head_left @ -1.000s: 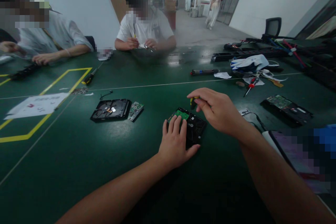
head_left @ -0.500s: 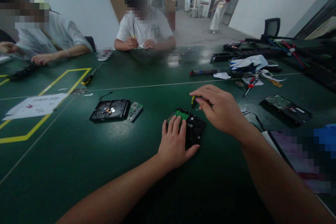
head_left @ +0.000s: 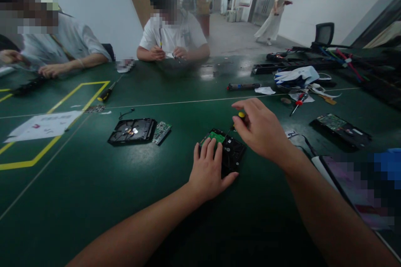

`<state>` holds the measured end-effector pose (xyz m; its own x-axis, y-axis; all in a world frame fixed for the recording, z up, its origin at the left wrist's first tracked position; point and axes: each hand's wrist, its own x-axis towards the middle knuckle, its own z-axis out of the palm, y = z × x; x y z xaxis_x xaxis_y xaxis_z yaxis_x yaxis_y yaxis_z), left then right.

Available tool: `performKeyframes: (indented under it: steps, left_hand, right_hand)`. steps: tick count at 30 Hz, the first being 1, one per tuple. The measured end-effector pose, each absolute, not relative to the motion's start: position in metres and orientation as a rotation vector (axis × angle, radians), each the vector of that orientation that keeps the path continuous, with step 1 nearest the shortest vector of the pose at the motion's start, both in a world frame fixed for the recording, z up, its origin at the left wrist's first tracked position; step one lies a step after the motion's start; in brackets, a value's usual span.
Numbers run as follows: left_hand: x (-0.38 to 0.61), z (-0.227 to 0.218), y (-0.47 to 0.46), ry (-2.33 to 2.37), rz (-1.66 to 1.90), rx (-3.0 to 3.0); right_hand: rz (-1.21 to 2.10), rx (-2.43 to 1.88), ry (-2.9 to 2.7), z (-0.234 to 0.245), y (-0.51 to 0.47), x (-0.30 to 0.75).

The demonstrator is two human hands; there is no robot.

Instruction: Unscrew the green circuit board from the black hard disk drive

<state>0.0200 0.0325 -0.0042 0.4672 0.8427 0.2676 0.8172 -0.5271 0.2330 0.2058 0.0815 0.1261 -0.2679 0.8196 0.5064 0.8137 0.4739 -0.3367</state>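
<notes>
Thumb and fingers of the right grip (head_left: pixel 263 131) are pinching a small screwdriver (head_left: pixel 240 115) just under its yellow cap. Its shaft is slanting down and to the left of that grip onto a black hard drive (head_left: pixel 232 154). The left grip (head_left: pixel 209 171) is lying flat, palm down and fingers spread, on the near end of the hard drive, clasping nothing. Its fingertips are touching the green circuit board (head_left: pixel 216 136) on top. The hard drive is sitting on the dark green surface (head_left: pixel 94 183), directly under the left grip and just below the right grip.

Well to the left of the left grip, an opened drive (head_left: pixel 131 130) is lying with a loose circuit board (head_left: pixel 162 130) just beside it, and a paper sheet (head_left: pixel 44 125) is lying farther left. Well to the right of the right grip, 1 more drive (head_left: pixel 341 127) is resting. Beyond that grip, a red-handled screwdriver (head_left: pixel 299 101) and a white cloth (head_left: pixel 296 75) are lying. Far beyond both grips, a co-worker in a white shirt (head_left: pixel 173 33) is sitting with both hands close together. A 2nd seated person (head_left: pixel 62 46) is leaning on the surface at far left.
</notes>
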Motion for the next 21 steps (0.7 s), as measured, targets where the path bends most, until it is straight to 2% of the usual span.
performKeyframes:
  steps: [12,21]
  left_hand:
    - [0.0202,-0.0047,0.0336,1.485,0.540,2.629]
    - [0.0199,-0.0046,0.0331,1.479,0.563,2.623]
  right_hand:
    - [0.175,-1.165,-2.216,0.1324,0.0778,0.2061]
    - [0.089,-1.314,-2.149,0.1295,0.0792,0.2060]
